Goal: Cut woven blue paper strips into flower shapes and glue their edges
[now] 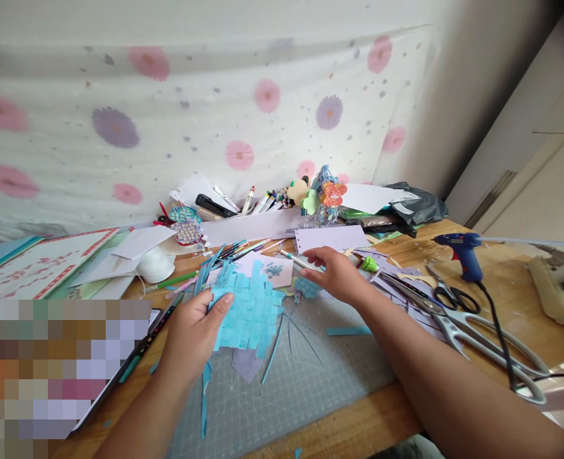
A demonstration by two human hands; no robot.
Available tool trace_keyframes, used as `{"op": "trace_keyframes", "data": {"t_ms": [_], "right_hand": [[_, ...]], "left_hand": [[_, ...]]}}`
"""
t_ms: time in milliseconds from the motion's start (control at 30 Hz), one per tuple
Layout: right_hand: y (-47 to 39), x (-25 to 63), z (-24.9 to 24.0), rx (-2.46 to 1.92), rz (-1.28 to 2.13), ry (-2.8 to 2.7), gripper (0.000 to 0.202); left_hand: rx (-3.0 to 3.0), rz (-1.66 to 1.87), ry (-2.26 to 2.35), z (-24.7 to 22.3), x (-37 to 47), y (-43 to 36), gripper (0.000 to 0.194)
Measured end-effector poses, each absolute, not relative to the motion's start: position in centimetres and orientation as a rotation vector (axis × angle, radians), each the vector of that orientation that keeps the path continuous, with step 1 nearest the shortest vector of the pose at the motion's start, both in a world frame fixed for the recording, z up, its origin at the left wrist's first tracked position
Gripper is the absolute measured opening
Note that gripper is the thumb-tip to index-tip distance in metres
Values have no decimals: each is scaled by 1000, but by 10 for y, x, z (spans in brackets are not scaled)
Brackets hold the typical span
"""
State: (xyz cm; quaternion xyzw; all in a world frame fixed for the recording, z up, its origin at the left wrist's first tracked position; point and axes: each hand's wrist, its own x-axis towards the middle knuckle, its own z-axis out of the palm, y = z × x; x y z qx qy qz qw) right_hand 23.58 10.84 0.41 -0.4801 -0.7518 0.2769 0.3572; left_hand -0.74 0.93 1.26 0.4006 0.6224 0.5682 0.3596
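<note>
My left hand (198, 328) pinches the left edge of a light blue mat woven from paper strips (248, 309), held above the grey cutting mat (305, 395). A pale purple piece of paper (247, 364) shows under its lower edge. My right hand (332, 271) is further back and to the right, its thumb and index finger curved and apart around the near end of a white pen (295, 259); no firm grip shows. Thin blue paper strips (273, 350) lie on the cutting mat. Behind the woven piece is a white card with small blue pieces (276, 271).
Silver scissors (473, 338), black scissors (456, 298) and a blue glue gun (466, 252) with its cord are at the right. Pens and papers crowd the back. A white thread spool (155, 265) stands left, above a partly blurred tablet-like object (114, 376).
</note>
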Motion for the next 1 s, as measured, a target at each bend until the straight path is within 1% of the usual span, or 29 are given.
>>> {"op": "trace_keyframes", "data": {"t_ms": [33,100,167,267,367,467,533,633,733,833,1000], "right_hand": [[102,231,7,-1162,774,-1905,37],[88,219,10,-998,1051,-1829,40],[76,206,9,-923,1271,-1812,42],[65,189,3,-885,1479,-1714,39],[63,182,-2,-825,1634,-1568,39],[64,183,-3,-776,1681,-1458,39],[65,185,-1,-774,1675,-1405,39],[65,187,1,-796,1660,-1348,38],[64,185,2,-737,1688,-1322,33],[64,182,1,-746,1699,-1308,38],[67,181,-4,-859,1594,-1285,34]], "left_hand": [[1113,1422,1631,12,-7,9,27],[1336,1304,1702,11,-7,6,30],[1454,1226,1743,10,-6,3,32],[1463,1194,1762,11,-1,-1,33],[1307,1239,1598,14,3,-3,31],[1151,1273,1363,15,4,-1,31],[1119,1261,1299,16,3,1,29],[1139,1230,1315,15,2,2,28],[1273,1173,1423,13,0,3,28],[1387,1131,1506,12,-1,4,27],[1255,1147,1409,13,4,2,27]]}}
